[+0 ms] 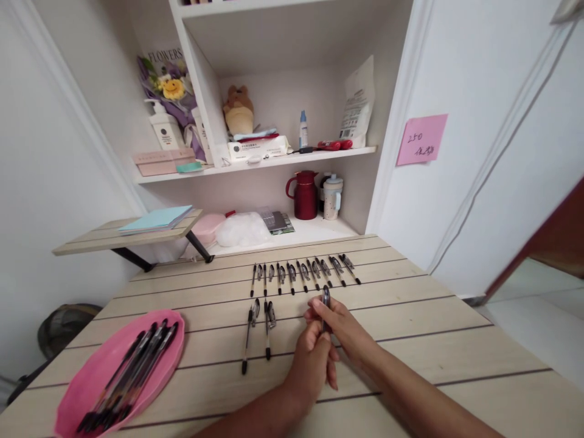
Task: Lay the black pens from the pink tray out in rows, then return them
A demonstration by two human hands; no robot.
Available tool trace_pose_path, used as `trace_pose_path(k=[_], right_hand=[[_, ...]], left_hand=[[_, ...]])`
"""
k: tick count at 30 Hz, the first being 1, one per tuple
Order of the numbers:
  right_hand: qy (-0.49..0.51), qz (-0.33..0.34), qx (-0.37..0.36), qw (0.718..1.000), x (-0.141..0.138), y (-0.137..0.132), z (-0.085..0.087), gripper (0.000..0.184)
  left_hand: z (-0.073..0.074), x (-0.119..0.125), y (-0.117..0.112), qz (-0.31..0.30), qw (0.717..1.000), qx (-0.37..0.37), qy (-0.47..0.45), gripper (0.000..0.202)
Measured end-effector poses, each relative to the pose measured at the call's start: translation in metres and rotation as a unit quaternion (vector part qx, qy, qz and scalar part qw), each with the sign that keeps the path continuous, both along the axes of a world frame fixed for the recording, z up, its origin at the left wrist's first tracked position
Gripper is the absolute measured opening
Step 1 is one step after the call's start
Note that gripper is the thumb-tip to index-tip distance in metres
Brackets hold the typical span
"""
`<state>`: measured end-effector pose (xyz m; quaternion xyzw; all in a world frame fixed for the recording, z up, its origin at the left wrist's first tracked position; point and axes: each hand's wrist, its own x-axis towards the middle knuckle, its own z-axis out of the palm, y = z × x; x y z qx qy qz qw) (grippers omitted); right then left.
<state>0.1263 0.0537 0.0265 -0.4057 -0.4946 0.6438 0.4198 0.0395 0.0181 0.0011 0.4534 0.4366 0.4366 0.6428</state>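
Observation:
Both my hands are closed on one black capped pen [325,297], held upright over the table. My right hand [335,316] pinches the pen near its cap, at the top. Lower down, my left hand [312,353] wraps its fingers round the barrel, which is mostly hidden. Just left of my hands, two uncapped pens [267,334] lie on the table with their caps [272,313] beside them. Farther back runs a row of several uncapped pens [292,280], each with a cap close by. A pink oval tray [176,359] at the left holds several capped pens [137,365].
The slatted wooden table [401,353] meets a white shelf unit [255,164] at the back. A small raised stand [86,238] with blue paper [157,219] sits at the back left. A red jug [305,196] and a pale cup [332,198] stand on the lower shelf.

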Motion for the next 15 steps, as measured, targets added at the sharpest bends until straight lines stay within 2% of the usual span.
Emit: trace_pose_path(k=[3, 5, 8, 10, 12, 15], right_hand=[[-0.014, 0.041, 0.042, 0.998, 0.014, -0.008, 0.002, 0.039], [-0.073, 0.025, 0.099, 0.992, 0.027, -0.010, -0.005, 0.032], [-0.224, 0.014, 0.167, 0.960, 0.046, -0.011, -0.024, 0.030], [-0.284, 0.012, 0.201, 0.937, 0.053, -0.012, -0.037, 0.027], [-0.318, 0.003, 0.230, 0.920, 0.055, -0.014, -0.044, 0.021], [-0.359, -0.010, 0.263, 0.895, 0.053, -0.017, -0.046, 0.017]], left_hand=[[0.024, -0.013, 0.001, 0.023, 0.999, 0.028, 0.013, 0.027], [0.044, -0.030, 0.003, 0.047, 0.997, 0.048, 0.046, 0.025], [0.072, -0.069, 0.003, 0.085, 0.989, 0.084, 0.092, 0.039], [0.085, -0.102, 0.001, 0.147, 0.971, 0.126, 0.141, 0.048], [0.094, -0.139, -0.005, 0.219, 0.936, 0.168, 0.220, 0.050], [0.102, -0.196, -0.020, 0.329, 0.833, 0.222, 0.386, 0.047]])
